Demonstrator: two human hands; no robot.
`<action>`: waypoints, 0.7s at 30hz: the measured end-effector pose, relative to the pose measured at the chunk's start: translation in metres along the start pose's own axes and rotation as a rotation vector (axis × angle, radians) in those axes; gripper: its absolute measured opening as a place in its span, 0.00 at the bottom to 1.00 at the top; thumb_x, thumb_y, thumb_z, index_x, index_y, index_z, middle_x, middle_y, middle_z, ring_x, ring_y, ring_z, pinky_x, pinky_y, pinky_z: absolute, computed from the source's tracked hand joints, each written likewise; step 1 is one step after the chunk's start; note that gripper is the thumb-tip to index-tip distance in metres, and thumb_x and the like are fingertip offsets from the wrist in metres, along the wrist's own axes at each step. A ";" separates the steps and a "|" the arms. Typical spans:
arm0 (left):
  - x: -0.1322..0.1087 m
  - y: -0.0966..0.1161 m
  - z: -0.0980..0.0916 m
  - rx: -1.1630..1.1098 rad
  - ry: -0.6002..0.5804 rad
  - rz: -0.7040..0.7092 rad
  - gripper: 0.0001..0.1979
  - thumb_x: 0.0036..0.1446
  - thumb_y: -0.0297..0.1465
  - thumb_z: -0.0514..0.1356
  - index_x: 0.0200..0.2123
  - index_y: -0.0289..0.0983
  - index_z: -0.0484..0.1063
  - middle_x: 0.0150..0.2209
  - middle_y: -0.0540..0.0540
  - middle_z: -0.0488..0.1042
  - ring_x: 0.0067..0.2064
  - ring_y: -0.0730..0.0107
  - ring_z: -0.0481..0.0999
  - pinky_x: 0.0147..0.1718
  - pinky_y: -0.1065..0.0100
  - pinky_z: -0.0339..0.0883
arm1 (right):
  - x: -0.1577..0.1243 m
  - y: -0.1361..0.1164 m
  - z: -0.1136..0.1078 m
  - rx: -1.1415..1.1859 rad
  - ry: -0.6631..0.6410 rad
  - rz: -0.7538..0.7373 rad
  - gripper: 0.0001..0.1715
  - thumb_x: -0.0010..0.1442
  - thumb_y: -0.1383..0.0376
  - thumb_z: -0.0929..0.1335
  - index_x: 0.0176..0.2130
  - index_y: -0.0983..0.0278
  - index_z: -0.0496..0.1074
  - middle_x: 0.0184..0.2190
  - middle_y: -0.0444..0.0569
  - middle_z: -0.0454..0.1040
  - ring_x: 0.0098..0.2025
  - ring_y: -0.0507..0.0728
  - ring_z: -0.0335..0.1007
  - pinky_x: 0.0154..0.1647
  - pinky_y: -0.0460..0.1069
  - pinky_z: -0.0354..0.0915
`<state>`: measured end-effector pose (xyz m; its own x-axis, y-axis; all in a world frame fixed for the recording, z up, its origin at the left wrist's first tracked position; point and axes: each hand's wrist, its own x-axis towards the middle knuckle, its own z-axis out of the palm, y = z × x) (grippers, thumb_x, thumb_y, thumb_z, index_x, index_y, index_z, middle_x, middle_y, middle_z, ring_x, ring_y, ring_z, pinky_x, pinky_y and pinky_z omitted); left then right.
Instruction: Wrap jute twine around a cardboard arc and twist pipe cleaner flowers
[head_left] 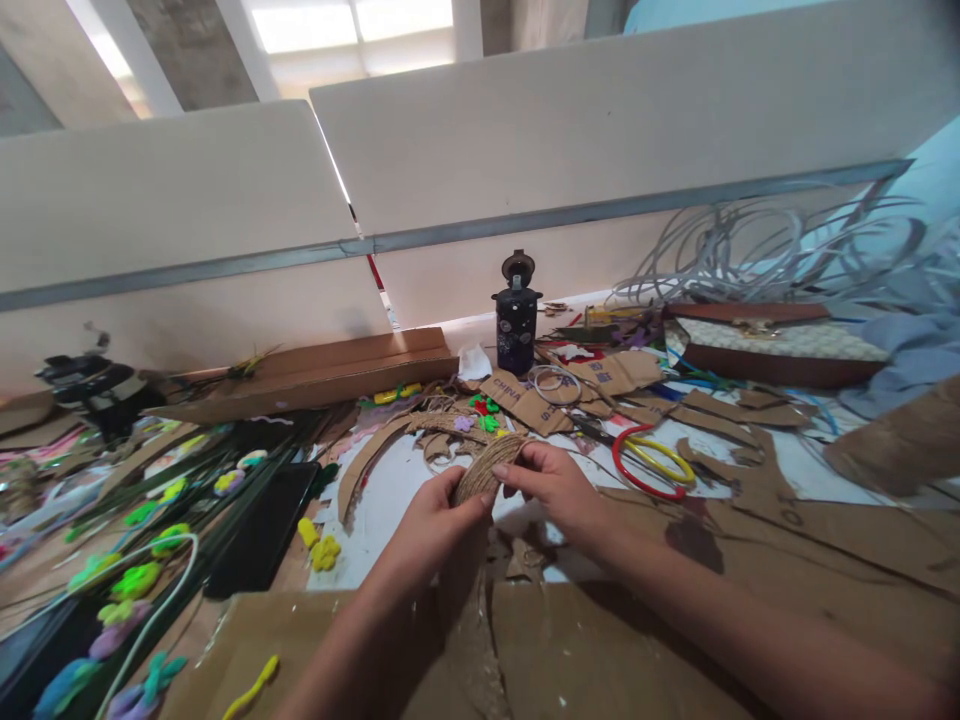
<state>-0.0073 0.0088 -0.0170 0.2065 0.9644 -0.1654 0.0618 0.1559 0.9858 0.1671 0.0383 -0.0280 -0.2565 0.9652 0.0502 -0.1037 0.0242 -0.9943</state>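
Note:
Both of my hands are closed on a curved strip wrapped in brown twine [480,470], held above the middle of the table. My left hand [442,510] grips its lower left side, the thumb along the near edge. My right hand [551,485] pinches its right end between thumb and fingers. Behind the strip lie a curved piece of bare cardboard [367,460] and small red, green and purple fuzzy flowers [486,412]. Scissors with red and yellow handles [637,462] rest to the right of my right hand. A yellow fuzzy flower [325,553] is left of my left hand.
A dark bottle with its lid up [516,325] stands at the back. Cardboard scraps [525,400], a patterned bag [780,345] and coiled pale tubing [705,250] lie to the right. A black phone-like slab [262,530] and fuzzy flowers on stems [139,580] are at left.

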 end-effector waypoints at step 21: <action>-0.001 0.001 0.004 -0.119 -0.071 -0.025 0.16 0.49 0.38 0.69 0.37 0.34 0.74 0.28 0.49 0.73 0.26 0.74 0.68 0.26 0.72 0.60 | 0.000 0.002 0.000 0.022 -0.009 0.044 0.13 0.49 0.57 0.73 0.30 0.65 0.76 0.26 0.45 0.74 0.29 0.54 0.66 0.31 0.49 0.60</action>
<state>-0.0036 0.0071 -0.0159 0.2753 0.9429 -0.1873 -0.0481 0.2081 0.9769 0.1670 0.0385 -0.0301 -0.2700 0.9628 0.0070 -0.1128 -0.0244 -0.9933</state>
